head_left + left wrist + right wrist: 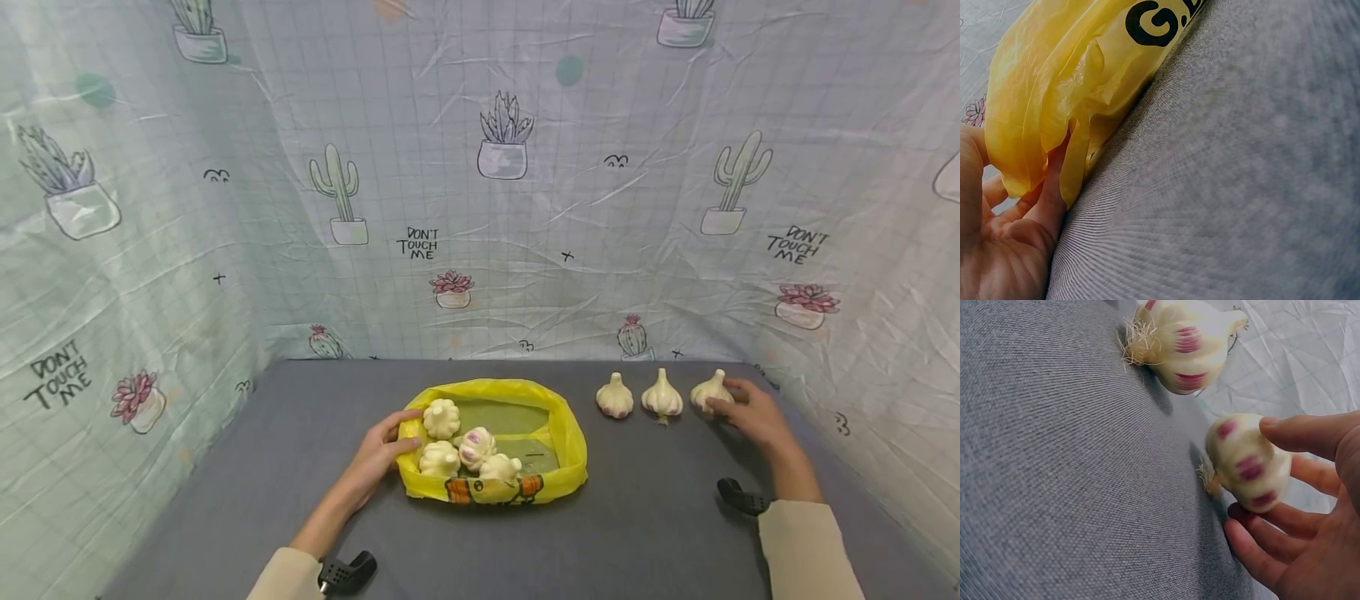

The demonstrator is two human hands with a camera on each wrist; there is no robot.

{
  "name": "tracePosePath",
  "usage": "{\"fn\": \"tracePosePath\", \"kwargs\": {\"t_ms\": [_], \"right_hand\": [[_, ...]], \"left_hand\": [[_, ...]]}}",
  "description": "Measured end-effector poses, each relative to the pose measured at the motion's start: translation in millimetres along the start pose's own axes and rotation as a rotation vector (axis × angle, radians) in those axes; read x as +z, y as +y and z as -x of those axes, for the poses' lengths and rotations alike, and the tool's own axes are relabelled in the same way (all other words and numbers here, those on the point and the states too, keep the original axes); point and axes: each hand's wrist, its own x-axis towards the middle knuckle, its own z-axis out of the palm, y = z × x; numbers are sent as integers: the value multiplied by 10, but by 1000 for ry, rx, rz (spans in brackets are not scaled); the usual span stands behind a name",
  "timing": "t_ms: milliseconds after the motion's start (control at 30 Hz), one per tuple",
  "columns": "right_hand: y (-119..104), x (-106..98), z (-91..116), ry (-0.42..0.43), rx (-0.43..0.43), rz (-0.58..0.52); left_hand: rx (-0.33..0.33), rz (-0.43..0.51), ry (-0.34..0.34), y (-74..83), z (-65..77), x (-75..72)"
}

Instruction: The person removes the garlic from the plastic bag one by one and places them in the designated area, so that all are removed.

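A yellow plastic bag (567, 442) with its rim rolled down sits open on the grey table, with several garlic bulbs (476, 448) gathered in its left part. My left hand (380, 450) grips the bag's left side, thumb at the front and fingers behind; the left wrist view shows the folded yellow plastic (1029, 112) between them. At the far right, my right hand (753, 410) holds a garlic bulb (1244, 464) with thumb and fingers around it, its roots close to the table. Beside it stand two more bulbs, a middle one (662, 395) and a left one (615, 397), stems upward.
A pale curtain (480, 208) printed with cacti surrounds the table's back and sides. The grey tabletop (630, 533) extends in front of the bag and the row of bulbs. Each wrist wears a black device, one (347, 573) at the left and another (741, 497) at the right.
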Motion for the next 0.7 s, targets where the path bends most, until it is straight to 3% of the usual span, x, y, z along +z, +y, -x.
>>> {"fn": "tracePosePath", "kwargs": {"t_ms": [200,533,700], "right_hand": [[51,30,24,-12,-3,-96],[-36,90,-3,-9,-4,0],[-27,144,-20,73,-9,57]], "left_hand": [[-6,13,-15,0,9,-6],[-1,-7,-6,-5,5,-16],[4,-8,-5,1,2,-2]]}}
